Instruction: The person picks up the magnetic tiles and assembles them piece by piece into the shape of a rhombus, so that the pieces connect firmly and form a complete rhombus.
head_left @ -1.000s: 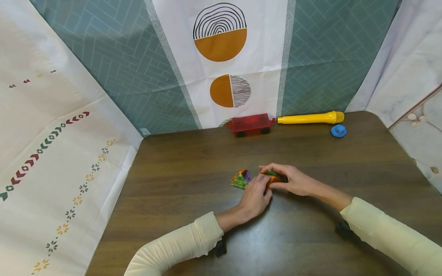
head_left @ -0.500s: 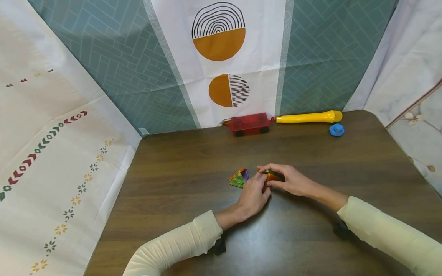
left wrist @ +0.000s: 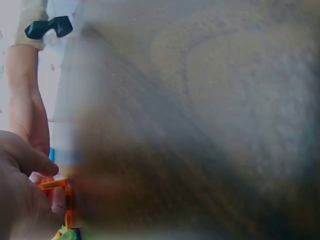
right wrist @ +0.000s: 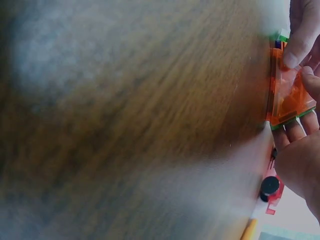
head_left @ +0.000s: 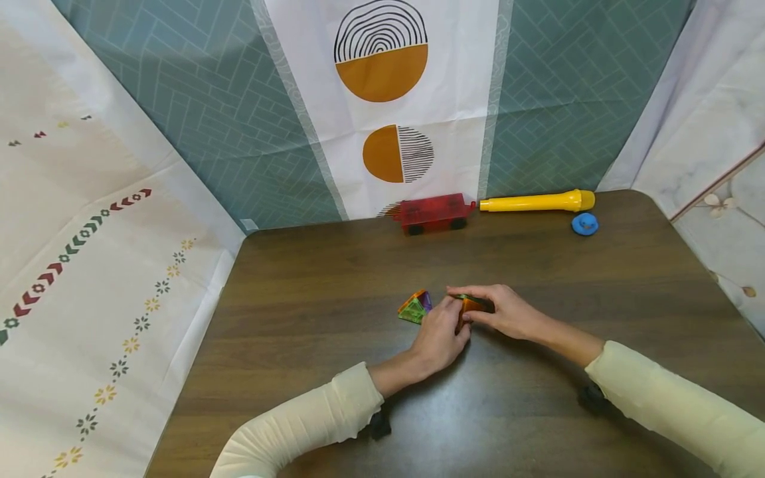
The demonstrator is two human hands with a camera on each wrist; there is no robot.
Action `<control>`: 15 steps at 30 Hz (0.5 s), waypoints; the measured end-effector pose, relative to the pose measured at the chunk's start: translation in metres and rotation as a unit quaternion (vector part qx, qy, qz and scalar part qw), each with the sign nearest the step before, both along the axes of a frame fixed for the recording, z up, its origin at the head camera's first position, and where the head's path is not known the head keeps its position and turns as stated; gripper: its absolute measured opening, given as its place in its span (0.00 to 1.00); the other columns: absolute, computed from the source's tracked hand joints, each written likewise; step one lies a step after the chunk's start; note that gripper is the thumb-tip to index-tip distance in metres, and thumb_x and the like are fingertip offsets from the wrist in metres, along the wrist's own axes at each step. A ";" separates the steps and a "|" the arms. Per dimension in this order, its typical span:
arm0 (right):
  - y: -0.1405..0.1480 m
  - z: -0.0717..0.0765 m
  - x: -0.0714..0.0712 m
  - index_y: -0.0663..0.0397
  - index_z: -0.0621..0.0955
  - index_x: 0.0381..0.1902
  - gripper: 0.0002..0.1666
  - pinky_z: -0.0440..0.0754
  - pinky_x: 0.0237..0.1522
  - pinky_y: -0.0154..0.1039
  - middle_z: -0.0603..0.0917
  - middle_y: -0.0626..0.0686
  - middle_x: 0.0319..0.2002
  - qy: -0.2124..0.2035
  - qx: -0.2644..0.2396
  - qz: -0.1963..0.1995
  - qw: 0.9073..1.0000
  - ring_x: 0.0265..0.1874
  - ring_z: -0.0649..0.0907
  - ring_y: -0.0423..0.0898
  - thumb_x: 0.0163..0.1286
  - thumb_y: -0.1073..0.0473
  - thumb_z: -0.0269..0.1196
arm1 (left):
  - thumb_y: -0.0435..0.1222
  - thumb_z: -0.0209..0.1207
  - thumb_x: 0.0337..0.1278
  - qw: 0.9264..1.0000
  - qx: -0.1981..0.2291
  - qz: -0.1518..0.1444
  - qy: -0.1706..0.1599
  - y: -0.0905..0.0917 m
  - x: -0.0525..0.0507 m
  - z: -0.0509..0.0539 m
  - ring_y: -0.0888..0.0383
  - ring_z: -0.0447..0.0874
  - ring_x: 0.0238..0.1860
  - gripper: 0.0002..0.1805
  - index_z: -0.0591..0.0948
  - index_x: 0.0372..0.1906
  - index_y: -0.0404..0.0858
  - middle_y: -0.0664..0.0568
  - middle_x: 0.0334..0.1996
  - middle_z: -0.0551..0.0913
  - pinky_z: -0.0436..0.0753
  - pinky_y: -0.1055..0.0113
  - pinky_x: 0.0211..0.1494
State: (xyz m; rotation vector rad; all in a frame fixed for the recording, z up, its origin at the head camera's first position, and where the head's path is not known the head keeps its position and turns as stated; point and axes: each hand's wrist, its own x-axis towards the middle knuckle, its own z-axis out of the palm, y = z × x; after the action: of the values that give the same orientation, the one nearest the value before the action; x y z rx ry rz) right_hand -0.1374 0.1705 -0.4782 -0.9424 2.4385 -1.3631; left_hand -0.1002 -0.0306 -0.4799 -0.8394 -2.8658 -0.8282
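Both hands meet at a small group of translucent tiles, an orange tile (head_left: 472, 305) with green edges behind it. My right hand (head_left: 505, 312) grips this piece from the right, thumb in front and fingers behind; in the right wrist view the orange tile (right wrist: 290, 95) shows between thumb and fingers. The left hand (head_left: 439, 338) holds its left side with curled fingers, and an orange edge (left wrist: 69, 205) shows by them in the left wrist view. Just left of that hand, a green, orange and purple tile shape (head_left: 414, 309) rests on the table, partly covered by the fingers.
At the table's back edge stands a red wheeled toy (head_left: 434, 214), beside a yellow toy microphone (head_left: 534, 202). A blue duck-like toy (head_left: 584, 224) sits in front of the microphone. Patterned cloths (head_left: 538, 86) hang behind the wooden table (head_left: 311, 285).
The orange tile between the hands has tilted more upright and shows more of its face than a second ago. Both hands have stayed in nearly the same place.
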 end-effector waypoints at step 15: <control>0.011 -0.003 -0.001 0.57 0.78 0.74 0.34 0.81 0.63 0.58 0.82 0.59 0.67 -0.006 0.025 -0.027 0.999 0.64 0.84 0.59 0.71 0.67 0.71 | 0.36 0.70 0.70 0.991 -0.039 -0.047 -0.119 -0.021 0.012 0.032 0.61 0.80 0.43 0.31 0.73 0.72 0.29 0.46 0.49 0.82 0.81 0.72 0.46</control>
State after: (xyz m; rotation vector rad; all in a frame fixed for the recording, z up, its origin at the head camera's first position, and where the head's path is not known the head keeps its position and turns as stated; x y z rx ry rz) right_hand -0.1380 0.1814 -0.4815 -0.8618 2.4941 -1.3144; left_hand -0.0881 -0.0516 -0.4479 -0.9528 -3.1031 -0.8881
